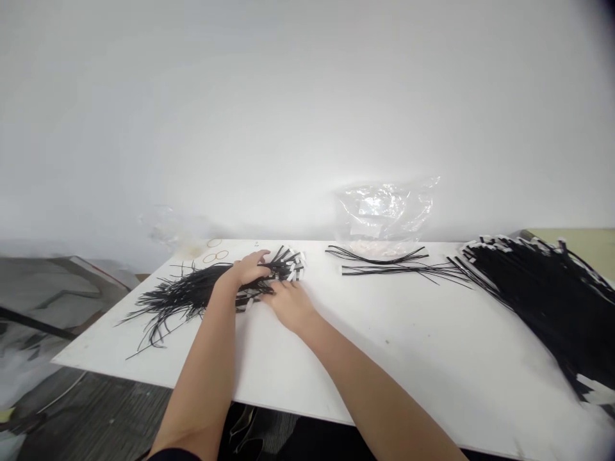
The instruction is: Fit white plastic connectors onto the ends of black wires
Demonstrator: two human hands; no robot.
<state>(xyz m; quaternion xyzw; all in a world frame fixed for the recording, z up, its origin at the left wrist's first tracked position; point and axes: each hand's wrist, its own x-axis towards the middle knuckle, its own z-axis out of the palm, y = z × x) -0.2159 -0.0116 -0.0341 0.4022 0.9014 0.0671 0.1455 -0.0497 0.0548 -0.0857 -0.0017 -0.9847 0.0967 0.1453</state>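
Observation:
A thick bundle of black cables [185,291] lies on the left of the white table, its loose ends fanned out to the left. White connectors [294,264] cluster at its right end. Over the top of the bundle, near those connectors, my left hand [250,269] has its fingers curled round the cables. From the right, my right hand [289,303] presses its bent fingers on the near side of the bundle, just below the connectors. Some cables beneath both hands are hidden.
Rubber bands [215,255] lie behind the bundle. A clear plastic bag [384,214] leans on the wall, with a few separate black cables [384,270] in front of it. A large pile of black cables [542,301] covers the right side of the white table [384,371].

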